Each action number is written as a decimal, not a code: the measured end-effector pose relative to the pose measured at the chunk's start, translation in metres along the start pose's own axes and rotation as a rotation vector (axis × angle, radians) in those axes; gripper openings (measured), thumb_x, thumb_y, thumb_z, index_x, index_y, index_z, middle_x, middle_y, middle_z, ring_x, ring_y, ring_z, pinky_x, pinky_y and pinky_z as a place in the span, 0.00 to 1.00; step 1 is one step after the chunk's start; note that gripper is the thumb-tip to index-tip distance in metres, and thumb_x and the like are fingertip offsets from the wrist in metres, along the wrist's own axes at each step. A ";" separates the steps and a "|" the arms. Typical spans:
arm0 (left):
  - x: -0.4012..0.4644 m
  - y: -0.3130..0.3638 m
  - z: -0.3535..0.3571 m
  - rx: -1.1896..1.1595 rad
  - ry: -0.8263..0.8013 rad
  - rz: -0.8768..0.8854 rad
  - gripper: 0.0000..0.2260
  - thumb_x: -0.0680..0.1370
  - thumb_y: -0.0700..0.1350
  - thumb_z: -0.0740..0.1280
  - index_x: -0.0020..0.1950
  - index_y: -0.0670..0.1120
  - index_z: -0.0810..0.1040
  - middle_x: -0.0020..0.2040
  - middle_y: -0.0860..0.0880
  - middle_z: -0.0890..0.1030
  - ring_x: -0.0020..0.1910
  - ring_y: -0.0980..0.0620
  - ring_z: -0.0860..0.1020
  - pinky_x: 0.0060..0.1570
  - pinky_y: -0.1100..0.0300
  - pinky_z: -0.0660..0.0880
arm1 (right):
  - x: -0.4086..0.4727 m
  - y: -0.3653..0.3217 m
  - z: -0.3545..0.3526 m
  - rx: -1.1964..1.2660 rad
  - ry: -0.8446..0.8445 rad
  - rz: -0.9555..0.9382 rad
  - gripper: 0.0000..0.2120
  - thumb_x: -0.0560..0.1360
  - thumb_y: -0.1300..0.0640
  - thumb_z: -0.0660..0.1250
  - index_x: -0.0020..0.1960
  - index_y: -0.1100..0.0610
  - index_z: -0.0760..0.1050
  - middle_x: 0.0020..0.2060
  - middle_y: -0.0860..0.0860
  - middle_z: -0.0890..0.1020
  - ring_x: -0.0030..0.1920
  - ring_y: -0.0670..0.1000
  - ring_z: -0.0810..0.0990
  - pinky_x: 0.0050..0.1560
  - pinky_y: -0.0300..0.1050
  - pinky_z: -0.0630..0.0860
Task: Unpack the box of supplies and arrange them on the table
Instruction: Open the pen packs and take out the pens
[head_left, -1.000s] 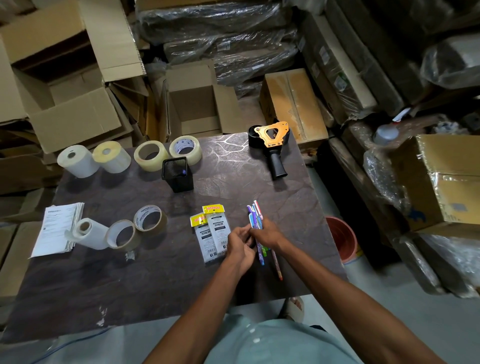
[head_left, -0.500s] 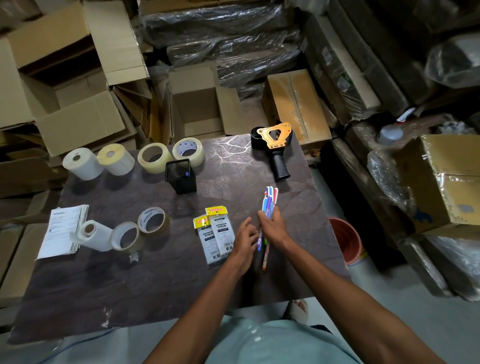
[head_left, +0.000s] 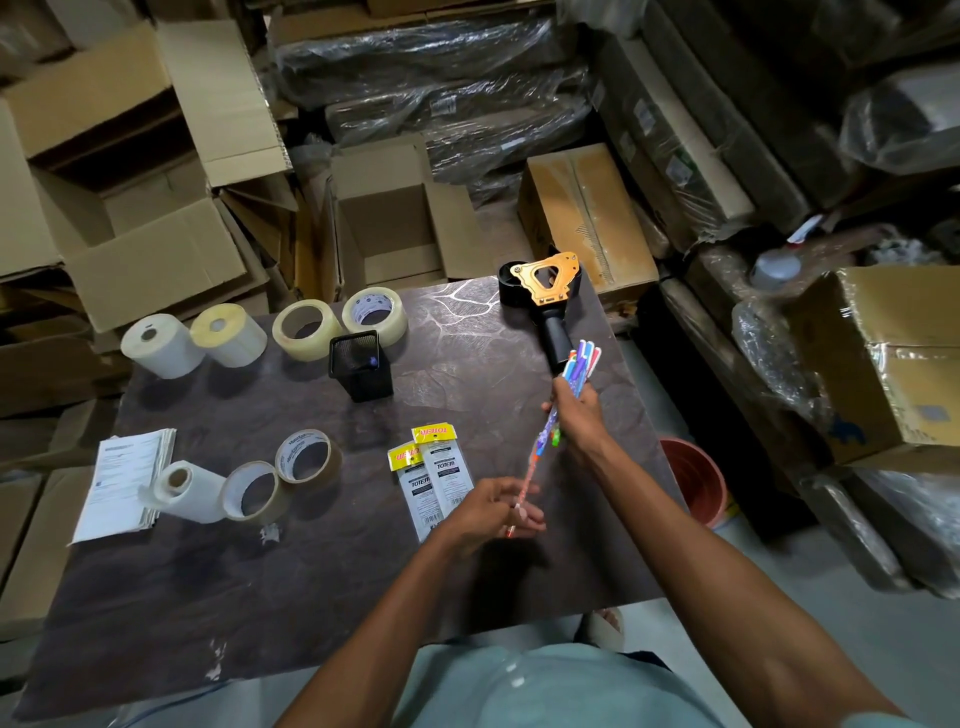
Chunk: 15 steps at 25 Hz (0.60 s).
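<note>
My right hand (head_left: 577, 415) grips a bundle of colourful pens (head_left: 581, 364), raised above the right side of the dark table (head_left: 208, 597). My left hand (head_left: 491, 512) pinches the lower tip of one orange pen (head_left: 531, 470) that sticks out below the bundle. Two TOTEM packets (head_left: 428, 480) lie flat just left of my left hand. A black mesh pen holder (head_left: 361, 366) stands upright further back, left of the pens. A tape dispenser with a gold plate (head_left: 548, 293) lies at the table's far right, close behind the pen tops.
Four rolls (head_left: 260, 338) line the table's far left edge. Two tape rolls (head_left: 283, 478), a white roll (head_left: 184, 491) and a paper stack (head_left: 124, 480) lie at the left. Open cardboard boxes (head_left: 395, 218) stand behind the table; an orange bucket (head_left: 693, 480) is on the floor at right.
My right hand has lifted the pen bundle up and away to the right. My left hand has drawn back towards me, holding the tip of one pen.
</note>
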<state>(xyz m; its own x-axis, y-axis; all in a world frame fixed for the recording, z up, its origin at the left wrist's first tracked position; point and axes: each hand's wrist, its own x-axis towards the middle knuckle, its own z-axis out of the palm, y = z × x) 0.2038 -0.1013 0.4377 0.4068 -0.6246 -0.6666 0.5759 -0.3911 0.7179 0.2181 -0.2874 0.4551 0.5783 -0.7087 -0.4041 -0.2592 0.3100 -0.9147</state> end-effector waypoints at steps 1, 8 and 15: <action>-0.001 0.000 -0.003 -0.034 0.046 0.012 0.19 0.75 0.24 0.60 0.63 0.38 0.74 0.46 0.40 0.83 0.45 0.43 0.85 0.51 0.52 0.82 | 0.005 -0.002 -0.004 -0.012 0.014 -0.014 0.03 0.79 0.59 0.63 0.47 0.58 0.71 0.31 0.52 0.73 0.25 0.43 0.75 0.26 0.36 0.71; 0.013 0.020 0.006 -0.180 0.225 0.171 0.17 0.79 0.28 0.60 0.63 0.41 0.77 0.55 0.41 0.82 0.52 0.46 0.81 0.53 0.57 0.79 | -0.019 0.039 -0.002 -0.128 -0.222 -0.001 0.11 0.75 0.51 0.74 0.41 0.54 0.75 0.29 0.50 0.76 0.30 0.47 0.74 0.35 0.44 0.74; 0.019 0.027 0.008 -0.003 0.274 0.304 0.25 0.73 0.27 0.55 0.57 0.49 0.82 0.52 0.48 0.86 0.53 0.46 0.84 0.53 0.48 0.81 | -0.034 0.044 0.016 -0.197 -0.291 -0.108 0.19 0.68 0.44 0.78 0.53 0.54 0.79 0.40 0.48 0.85 0.39 0.46 0.82 0.44 0.51 0.82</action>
<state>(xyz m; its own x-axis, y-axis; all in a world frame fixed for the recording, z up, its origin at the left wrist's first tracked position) 0.2215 -0.1293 0.4461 0.7326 -0.5078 -0.4533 0.4023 -0.2141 0.8901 0.1992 -0.2393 0.4289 0.7987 -0.5122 -0.3158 -0.3127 0.0951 -0.9451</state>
